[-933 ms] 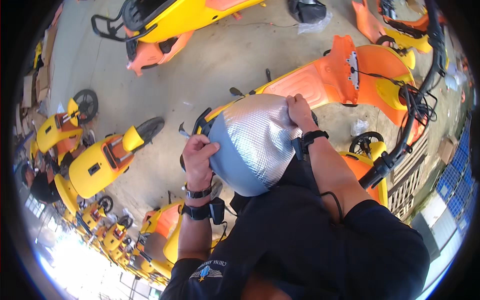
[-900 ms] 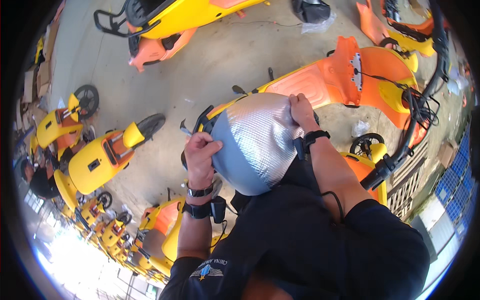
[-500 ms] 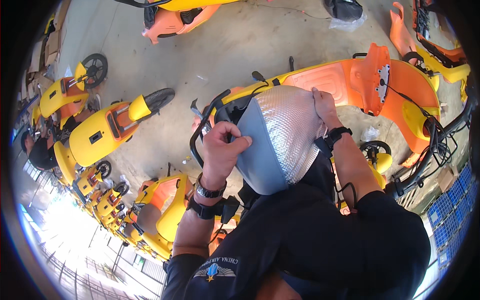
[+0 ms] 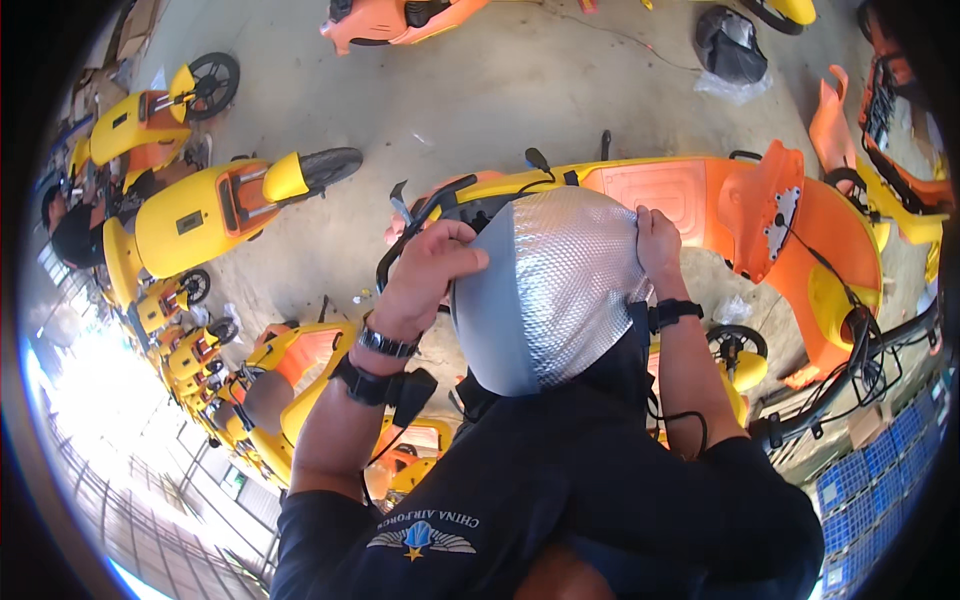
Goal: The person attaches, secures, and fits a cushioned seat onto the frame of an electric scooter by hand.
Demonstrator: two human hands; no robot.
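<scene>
A silver, dimpled foil sheet point(image 4: 575, 285) with a smooth grey band point(image 4: 492, 335) along its left side is held up in front of my chest, bulging outward. My left hand point(image 4: 425, 275) grips the upper edge of the grey band between thumb and fingers. On the opposite side, my right hand point(image 4: 659, 245) pinches the upper right edge of the foil. The sheet's far face is hidden. Just beyond it stands a yellow and orange scooter point(image 4: 650, 195), whose black handlebar point(image 4: 425, 215) shows past my left hand.
Yellow scooters point(image 4: 195, 225) line the left side, with a person point(image 4: 75, 228) crouched among them. An orange front panel point(image 4: 765, 210) and black cables point(image 4: 865, 350) are at the right. A black bag point(image 4: 730, 45) lies on the floor behind. Blue crates point(image 4: 880, 500) stand at the lower right.
My hands have spread slightly apart with the foil sheet between them. The left hand has shifted left toward the grey band's outer edge, and the view has tilted so the surroundings sit differently.
</scene>
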